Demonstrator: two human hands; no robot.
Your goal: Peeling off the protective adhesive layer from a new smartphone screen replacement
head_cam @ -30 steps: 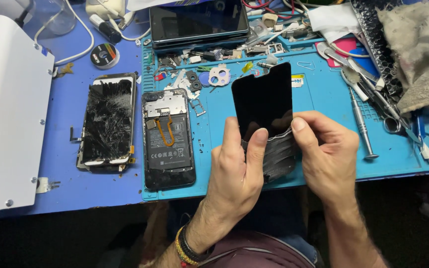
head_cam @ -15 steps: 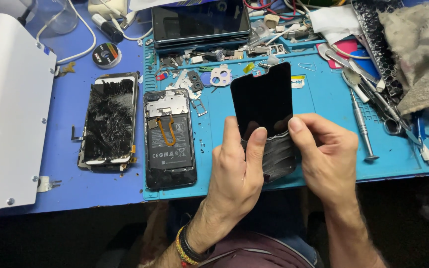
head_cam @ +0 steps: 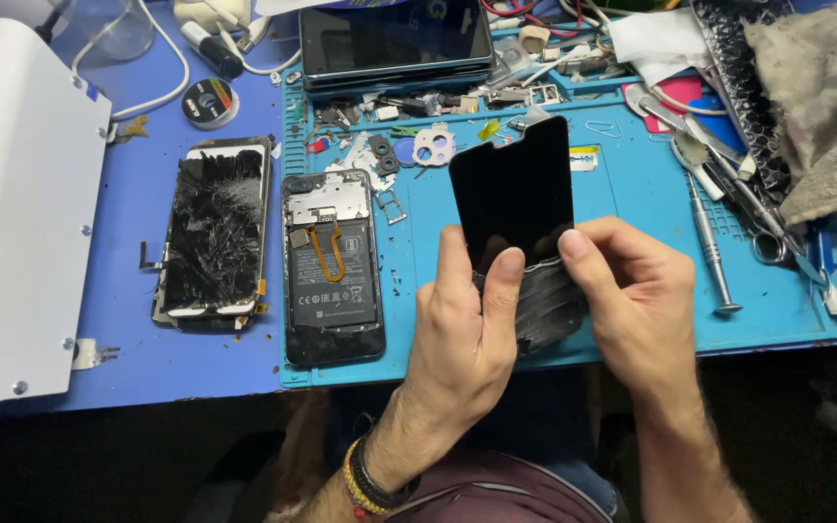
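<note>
Seen from the head camera, both hands are holding up a black phone screen [head_cam: 513, 189] over the teal work mat [head_cam: 632, 223]. The left hand [head_cam: 467, 329] is pinching the bottom of the screen with its fingers [head_cam: 508, 276] closed on it. The right hand [head_cam: 632, 291] is gripping the same bottom edge from the other side, with its thumb pressing on a crinkly dark film [head_cam: 546, 305] that is hanging down from the screen between the two hands. Just left of the left hand, an open phone body [head_cam: 331, 266] is lying on the mat with its battery showing. Farther left, a phone with smashed glass [head_cam: 210, 232] is lying on the blue table. Right of the right hand, a screwdriver [head_cam: 709, 242] is resting on the mat. Above the hands, past the screen, a dark tablet [head_cam: 394, 39] is lying flat among small parts.
</note>
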